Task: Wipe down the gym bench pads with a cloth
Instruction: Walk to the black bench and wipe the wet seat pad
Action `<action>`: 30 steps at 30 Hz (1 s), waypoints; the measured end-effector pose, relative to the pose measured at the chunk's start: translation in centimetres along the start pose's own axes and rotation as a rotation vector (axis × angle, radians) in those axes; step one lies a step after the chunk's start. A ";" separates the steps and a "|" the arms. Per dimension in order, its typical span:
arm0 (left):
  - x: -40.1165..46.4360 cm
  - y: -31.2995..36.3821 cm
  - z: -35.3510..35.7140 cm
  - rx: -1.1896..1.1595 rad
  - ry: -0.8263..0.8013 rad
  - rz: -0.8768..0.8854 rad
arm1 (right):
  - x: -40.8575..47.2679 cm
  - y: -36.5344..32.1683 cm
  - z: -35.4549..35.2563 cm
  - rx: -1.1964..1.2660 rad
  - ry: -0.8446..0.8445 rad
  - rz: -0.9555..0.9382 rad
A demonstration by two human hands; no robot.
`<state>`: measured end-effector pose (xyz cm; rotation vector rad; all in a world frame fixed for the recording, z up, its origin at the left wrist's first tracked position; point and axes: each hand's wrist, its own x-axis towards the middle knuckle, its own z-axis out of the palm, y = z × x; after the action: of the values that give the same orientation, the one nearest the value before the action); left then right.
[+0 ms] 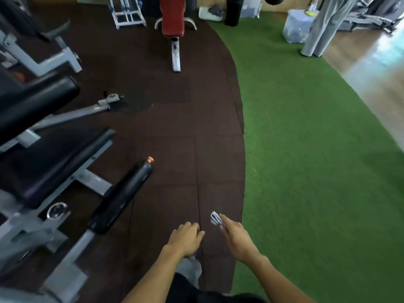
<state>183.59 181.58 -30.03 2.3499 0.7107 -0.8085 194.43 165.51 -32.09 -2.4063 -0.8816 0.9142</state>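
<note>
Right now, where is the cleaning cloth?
In the head view, low and right of centre: the cloth sits pinched in the right hand, above the dark rubber floor.

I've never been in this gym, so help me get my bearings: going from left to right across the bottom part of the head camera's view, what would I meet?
black bench pad → black roller pad → left hand → folded cloth → right hand → green turf

Two bare hands (185,237) (235,236), one small cloth (215,218), one red bench (172,17), and seemingly three black pads (32,106) (46,162) (122,193).
</note>
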 end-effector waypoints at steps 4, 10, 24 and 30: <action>8.1 -0.1 -10.9 -0.006 0.007 -0.011 | 10.8 -3.4 -6.5 -0.025 0.012 -0.009; 21.0 0.5 -23.3 -0.055 0.025 -0.004 | 28.1 -7.2 -15.7 -0.056 0.017 -0.023; 44.4 -6.3 -49.3 -0.346 0.173 -0.315 | 68.3 -21.7 -29.3 -0.256 -0.269 -0.291; 49.8 -16.1 -57.3 -0.499 0.273 -0.462 | 81.1 -33.4 -26.9 -0.334 -0.367 -0.469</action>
<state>229.08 244.42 -30.37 1.8743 1.4247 -0.4149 246.86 240.72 -29.69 -2.1539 -1.7678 1.0968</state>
